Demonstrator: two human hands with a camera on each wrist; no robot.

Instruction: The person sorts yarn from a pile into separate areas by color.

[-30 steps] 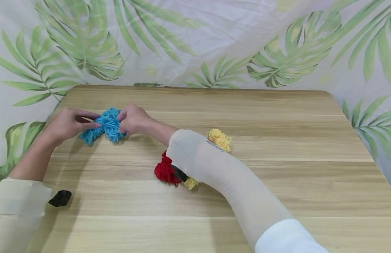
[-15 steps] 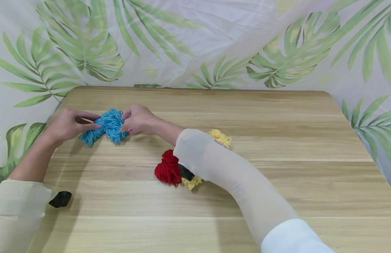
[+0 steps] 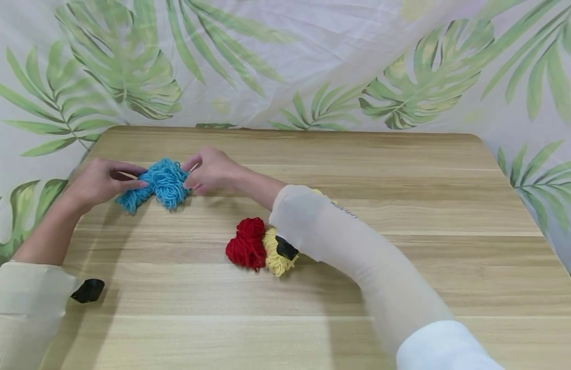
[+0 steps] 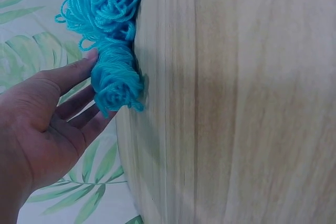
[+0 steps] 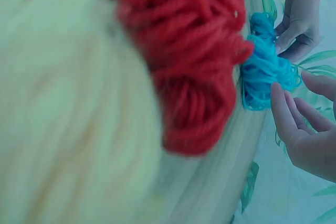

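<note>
A blue yarn hank [image 3: 169,185], narrow in the middle with two puffed ends, lies at the table's far left. My left hand [image 3: 93,186] pinches its left part; in the left wrist view the thumb presses one side of the yarn [image 4: 116,80] and the fingers reach behind it. My right hand [image 3: 213,170] is at the hank's right end. The right wrist view shows its fingers [image 5: 283,114] mostly straight, fingertips at the yarn's edge, with the thumb apart.
A red yarn hank [image 3: 246,244] lies mid-table, against a yellow yarn hank [image 3: 277,257] partly covered by a black piece [image 3: 286,248] at the right sleeve. More yellow yarn [image 3: 317,192] barely shows behind that sleeve. A leaf-print cloth [image 3: 285,61] hangs beyond the wooden table [image 3: 405,216].
My right hand has drawn rightward, and the blue hank's right end has spread slightly that way. The right sleeve uncovers more of the red and yellow hanks. My left hand stays put.
</note>
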